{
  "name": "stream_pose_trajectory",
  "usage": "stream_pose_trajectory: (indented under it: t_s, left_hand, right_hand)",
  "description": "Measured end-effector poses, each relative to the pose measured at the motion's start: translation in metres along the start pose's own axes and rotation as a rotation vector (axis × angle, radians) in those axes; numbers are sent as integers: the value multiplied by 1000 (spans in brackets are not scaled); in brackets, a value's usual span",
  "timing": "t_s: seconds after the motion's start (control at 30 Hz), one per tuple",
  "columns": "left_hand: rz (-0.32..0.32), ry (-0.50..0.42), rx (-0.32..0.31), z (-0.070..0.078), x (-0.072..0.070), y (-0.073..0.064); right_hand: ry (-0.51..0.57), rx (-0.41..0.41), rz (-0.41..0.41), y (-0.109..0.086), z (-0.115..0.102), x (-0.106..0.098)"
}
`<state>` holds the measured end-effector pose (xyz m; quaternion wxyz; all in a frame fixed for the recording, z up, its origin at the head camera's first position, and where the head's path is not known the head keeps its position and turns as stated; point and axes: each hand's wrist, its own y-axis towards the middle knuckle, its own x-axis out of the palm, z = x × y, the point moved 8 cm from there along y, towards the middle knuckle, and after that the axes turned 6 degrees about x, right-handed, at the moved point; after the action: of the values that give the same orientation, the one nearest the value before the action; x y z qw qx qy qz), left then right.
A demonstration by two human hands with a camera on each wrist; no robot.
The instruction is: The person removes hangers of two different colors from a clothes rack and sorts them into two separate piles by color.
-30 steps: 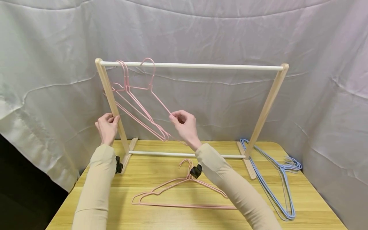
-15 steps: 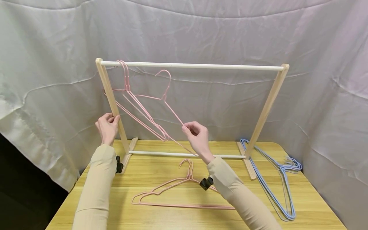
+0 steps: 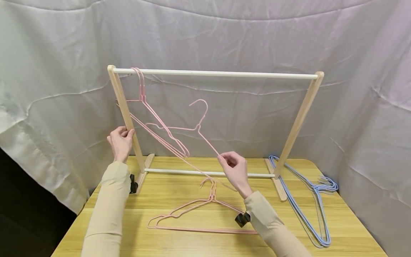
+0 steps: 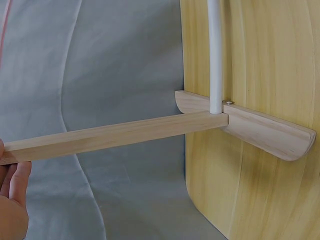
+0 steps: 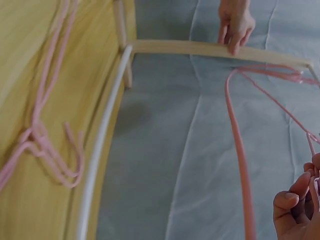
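Note:
My right hand (image 3: 236, 169) pinches one arm of a pink clothes hanger (image 3: 179, 127) between thumb and fingertips. This hanger is tilted below the white top rail (image 3: 212, 73), its hook off the rail; in the right wrist view its long bar (image 5: 239, 150) runs close to the camera. With the left hand (image 3: 120, 142) I grip the rack's left wooden post (image 3: 123, 105) at mid-height; in the left wrist view part of that hand (image 4: 15, 200) shows at the post (image 4: 110, 136). A few pink hangers (image 3: 156, 117) hang at the rail's left end.
On the table (image 3: 135, 228), pink hangers (image 3: 199, 230) lie flat in front of the rack. Several blue hangers (image 3: 316, 189) lie at the right, partly behind the right post (image 3: 300, 123). A lower white bar (image 3: 179, 172) joins the posts. Grey curtain (image 3: 224, 39) hangs behind.
The right hand has moved right and down with its pink hanger, whose hook has come off the top rail and away from the hanging ones. My left hand has stayed on the post.

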<state>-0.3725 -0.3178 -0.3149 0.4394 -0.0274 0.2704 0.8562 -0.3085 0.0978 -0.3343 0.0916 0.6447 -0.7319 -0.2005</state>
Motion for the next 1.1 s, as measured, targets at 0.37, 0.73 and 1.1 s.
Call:
stream_pose_trajectory:
  t_s: [0.37, 0.73, 1.1]
  left_hand:
    - [4, 9, 1, 0, 0, 0]
    - [1, 7, -4, -1, 0, 0]
    - [6, 18, 7, -1, 0, 0]
  right_hand:
    - [-108, -78, 22, -27, -8, -24]
    - [-171, -111, -68, -32, 56, -37]
    - [-217, -34, -242, -49, 80, -45]
